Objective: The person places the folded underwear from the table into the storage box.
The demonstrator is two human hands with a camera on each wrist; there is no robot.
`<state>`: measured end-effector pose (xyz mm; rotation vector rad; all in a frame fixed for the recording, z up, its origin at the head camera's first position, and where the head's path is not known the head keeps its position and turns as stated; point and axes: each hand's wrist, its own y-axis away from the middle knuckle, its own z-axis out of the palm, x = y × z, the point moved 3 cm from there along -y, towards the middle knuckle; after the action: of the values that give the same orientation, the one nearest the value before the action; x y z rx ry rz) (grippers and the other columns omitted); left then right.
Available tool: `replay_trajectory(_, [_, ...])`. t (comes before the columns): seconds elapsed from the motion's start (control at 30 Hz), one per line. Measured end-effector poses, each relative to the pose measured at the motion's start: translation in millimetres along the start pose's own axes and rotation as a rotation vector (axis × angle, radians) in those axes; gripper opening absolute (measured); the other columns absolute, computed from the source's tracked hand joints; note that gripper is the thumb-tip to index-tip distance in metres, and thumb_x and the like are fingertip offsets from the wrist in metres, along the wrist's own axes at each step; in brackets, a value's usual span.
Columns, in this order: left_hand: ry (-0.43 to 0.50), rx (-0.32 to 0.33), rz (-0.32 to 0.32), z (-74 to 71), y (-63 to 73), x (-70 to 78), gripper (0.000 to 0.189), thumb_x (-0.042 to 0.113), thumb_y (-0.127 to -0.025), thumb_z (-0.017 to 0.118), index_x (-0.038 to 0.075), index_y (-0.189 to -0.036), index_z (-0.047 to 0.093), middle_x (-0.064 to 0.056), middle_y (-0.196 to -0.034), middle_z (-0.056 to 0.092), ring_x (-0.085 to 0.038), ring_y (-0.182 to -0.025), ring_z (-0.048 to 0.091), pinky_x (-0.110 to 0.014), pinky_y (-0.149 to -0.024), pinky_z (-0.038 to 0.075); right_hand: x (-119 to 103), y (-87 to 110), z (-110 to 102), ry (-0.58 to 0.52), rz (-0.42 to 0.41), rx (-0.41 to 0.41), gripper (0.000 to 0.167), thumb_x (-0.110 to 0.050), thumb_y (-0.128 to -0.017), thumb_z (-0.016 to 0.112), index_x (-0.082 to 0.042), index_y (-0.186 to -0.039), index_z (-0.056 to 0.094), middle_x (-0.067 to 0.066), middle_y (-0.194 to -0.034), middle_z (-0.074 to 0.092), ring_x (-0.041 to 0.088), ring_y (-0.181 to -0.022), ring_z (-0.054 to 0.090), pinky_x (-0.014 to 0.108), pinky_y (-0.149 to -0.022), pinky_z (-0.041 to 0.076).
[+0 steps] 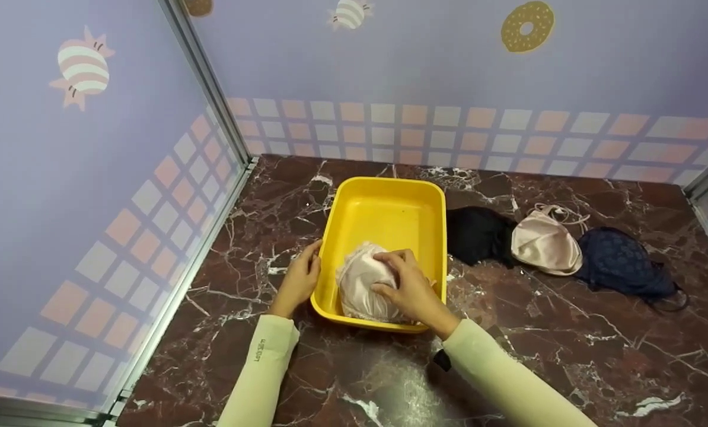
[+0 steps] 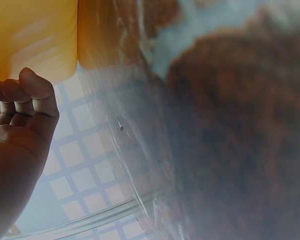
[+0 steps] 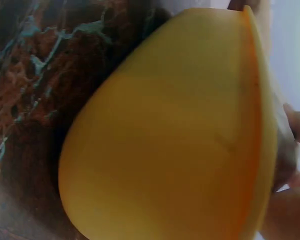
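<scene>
Nearest: two pale sleeves, the left sleeve [image 1: 253, 379] with small dark lettering near its cuff, the right sleeve [image 1: 508, 385] reaching in over a small black item [image 1: 442, 360] (mostly hidden, identity unclear). Left hand [image 1: 297, 279] at the left side of a yellow tray [image 1: 389, 222]; fingers bent and set against the wall, though whether they actually grip the rim cannot be told. Right hand [image 1: 414, 290] inside the tray, thumb and fingers bent, gripping a pale satin bra [image 1: 357, 287]. Location of that bra: tray's near end, cup side up, frilled edge toward the left and far sides; tray floor bare beyond it. Right wrist view is mostly filled by the tray's outer wall, fingers only partly seen past the rim.

Tray sits on a dark red-brown tabletop [image 1: 567, 367], white-veined, glossy. To the tray's right, a row of three: black garment [image 1: 478, 234] just beside the tray, pale pink satin bra [image 1: 547, 243] with straps looped at its far side, navy patterned bra [image 1: 618, 264] last, a strap trailing right. Neighbours meet or overlap.

Farthest: lilac back wall [image 1: 449, 77], pink and white checks below, doughnut print [image 1: 511, 38] above.
</scene>
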<state>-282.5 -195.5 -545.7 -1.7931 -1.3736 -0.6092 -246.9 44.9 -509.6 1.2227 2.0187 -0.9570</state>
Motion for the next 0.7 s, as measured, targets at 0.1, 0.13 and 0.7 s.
replay_trajectory(0.1, [0.003, -0.004, -0.004, 0.4, -0.5, 0.0, 0.037, 0.002, -0.096, 0.046, -0.003, -0.133, 0.049, -0.020, -0.101, 0.059, -0.030, -0.094, 0.053, -0.046, -0.091, 0.041, 2.9, 2.5, 2.8, 0.099, 0.027, -0.041, 0.056, -0.031, -0.078, 0.077, -0.013, -0.127, 0.058, 0.012, -0.122, 0.046, 0.031, -0.110, 0.047, 0.049, -0.085, 0.041])
replay_trajectory(0.13, [0.008, -0.006, -0.003, 0.6, -0.6, 0.0, 0.037, 0.002, -0.097, 0.046, -0.004, -0.133, 0.049, -0.021, -0.102, 0.059, -0.030, -0.094, 0.053, -0.046, -0.090, 0.041, 3.6, 3.2, 3.4, 0.125, 0.041, -0.054, 0.057, -0.033, -0.078, 0.077, -0.013, -0.127, 0.059, 0.013, -0.124, 0.046, 0.032, -0.111, 0.045, 0.050, -0.084, 0.040])
replay_trajectory(0.7, [0.027, 0.005, 0.035, 0.0, -0.5, -0.6, 0.036, 0.001, -0.097, 0.044, -0.005, -0.132, 0.049, -0.022, -0.105, 0.060, -0.029, -0.093, 0.054, -0.045, -0.087, 0.042, 1.7, 4.2, -19.5, 0.013, 0.015, -0.014, 0.047, -0.023, -0.081, 0.076, -0.006, -0.122, 0.061, 0.021, -0.132, 0.043, 0.034, -0.118, 0.041, 0.047, -0.095, 0.038])
